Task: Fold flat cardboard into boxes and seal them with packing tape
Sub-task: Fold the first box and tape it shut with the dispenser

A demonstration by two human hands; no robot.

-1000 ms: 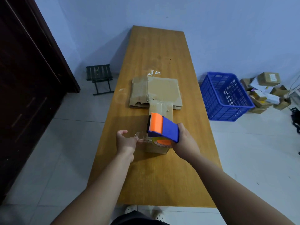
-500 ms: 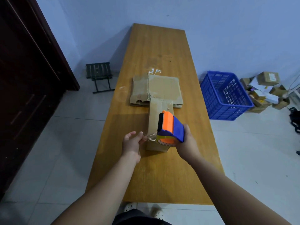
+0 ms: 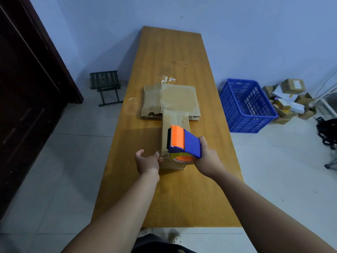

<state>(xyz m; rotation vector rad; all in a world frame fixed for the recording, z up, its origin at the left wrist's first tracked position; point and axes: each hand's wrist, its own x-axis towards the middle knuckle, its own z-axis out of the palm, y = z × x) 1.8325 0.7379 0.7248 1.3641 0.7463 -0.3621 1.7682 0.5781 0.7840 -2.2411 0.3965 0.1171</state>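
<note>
Gripping the blue-and-orange tape dispenser by its handle, the right hand has its fingers curled round it and holds it over the near end of the folded box, the tape roll low against the cardboard. The left hand is released, thumb lifted apart, fingers stretched toward a short strip of clear tape running from the roll; the tips seem to rest on that strip at the box's near left edge, though the blur makes this unsure. The narrow, closed box lies lengthwise on the wooden table, its far end overlapping a stack of flat cardboard at the table's middle. A crumpled scrap of tape sits just beyond the stack. On the floor to the right stands a blue slotted crate; its inside shows only partly and I cannot tell what it holds. Beside it lies a heap of small parcels. To the left stand a dark folding stool and a dark door.
</note>
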